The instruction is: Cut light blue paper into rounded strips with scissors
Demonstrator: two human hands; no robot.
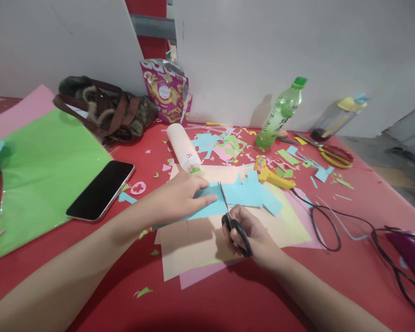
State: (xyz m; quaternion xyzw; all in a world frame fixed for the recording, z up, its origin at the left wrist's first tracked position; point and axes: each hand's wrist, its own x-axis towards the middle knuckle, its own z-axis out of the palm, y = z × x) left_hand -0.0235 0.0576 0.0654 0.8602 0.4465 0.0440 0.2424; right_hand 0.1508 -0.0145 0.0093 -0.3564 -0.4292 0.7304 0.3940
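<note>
Phone [100,190] laid at left, partly over green sheet [44,170]. Left hand [180,194] rested on blue paper [207,208], thumb and forefinger apart. White bottle [180,144] laid just beyond that hand. Blue paper spread at centre over beige sheets [180,256]. Scissors [245,242] clamped in right hand [256,236], blades pointed far across blue paper. Glue gun [274,177] laid at right; green bottle [280,113] stood beyond.
</note>
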